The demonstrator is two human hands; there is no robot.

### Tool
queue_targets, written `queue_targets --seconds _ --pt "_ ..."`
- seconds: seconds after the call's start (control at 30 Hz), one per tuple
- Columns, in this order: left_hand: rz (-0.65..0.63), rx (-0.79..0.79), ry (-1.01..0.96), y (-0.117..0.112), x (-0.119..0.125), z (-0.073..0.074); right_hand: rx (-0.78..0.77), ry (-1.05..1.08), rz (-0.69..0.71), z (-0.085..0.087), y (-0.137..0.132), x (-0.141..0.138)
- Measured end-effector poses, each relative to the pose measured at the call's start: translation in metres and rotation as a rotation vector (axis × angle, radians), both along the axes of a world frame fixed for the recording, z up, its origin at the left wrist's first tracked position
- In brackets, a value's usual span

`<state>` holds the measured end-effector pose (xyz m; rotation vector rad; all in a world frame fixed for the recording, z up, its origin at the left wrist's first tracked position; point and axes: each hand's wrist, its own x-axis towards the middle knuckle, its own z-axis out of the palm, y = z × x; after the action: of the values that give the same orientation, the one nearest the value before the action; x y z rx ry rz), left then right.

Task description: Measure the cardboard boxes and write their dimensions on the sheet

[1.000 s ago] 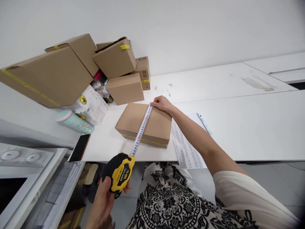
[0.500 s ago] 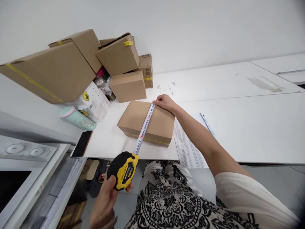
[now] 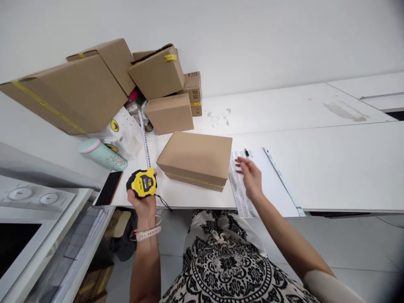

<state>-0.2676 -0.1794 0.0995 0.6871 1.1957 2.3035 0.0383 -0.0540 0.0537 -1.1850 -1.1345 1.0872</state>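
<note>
- Head view: left grip (image 3: 143,204) clamped on the tape measure (image 3: 142,184), left of centre; probably dense, hard, best held by its sides.
- Right grip (image 3: 251,181), right of centre: empty, fingers loosely apart.
- Nearest carton (image 3: 195,155), centre: likely stiff; hold opposite ends.

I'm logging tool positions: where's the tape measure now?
In the head view, the tape measure is left of centre, in the left hand, between the flat black object and the nearest carton.
</note>
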Motion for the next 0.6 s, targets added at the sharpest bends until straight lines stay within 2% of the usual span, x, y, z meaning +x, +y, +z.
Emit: queue_targets --seconds 0.07,0.13,0.2,0.27,0.37,0.43,0.5,0.6 --pt "-0.044 -0.012 -0.079 0.014 -0.008 -0.009 -0.035 -0.071 0.126 -0.020 -0.028 -0.004" --pt "-0.100 -0.064 -0.176 0.023 -0.011 -0.012 -0.038 -0.112 0.242 -0.024 -0.043 -0.009" --pt "-0.148 -0.094 -0.220 0.025 -0.012 -0.006 -0.010 -0.121 0.309 -0.012 -0.048 -0.011" --pt "-0.171 -0.071 -0.192 0.022 -0.011 0.007 0.060 -0.131 0.324 0.011 -0.048 -0.008" --pt "-0.151 0.004 -0.110 0.014 -0.006 0.033 0.188 -0.188 0.267 0.049 -0.045 -0.002" --pt "-0.132 0.028 -0.083 0.010 -0.002 0.048 0.200 -0.228 0.198 0.066 -0.042 -0.001" --pt "-0.137 0.015 -0.088 0.008 0.002 0.057 0.137 -0.234 0.153 0.072 -0.036 -0.001" --pt "-0.158 -0.025 -0.101 0.012 0.006 0.063 0.043 -0.195 0.147 0.072 -0.019 -0.005"
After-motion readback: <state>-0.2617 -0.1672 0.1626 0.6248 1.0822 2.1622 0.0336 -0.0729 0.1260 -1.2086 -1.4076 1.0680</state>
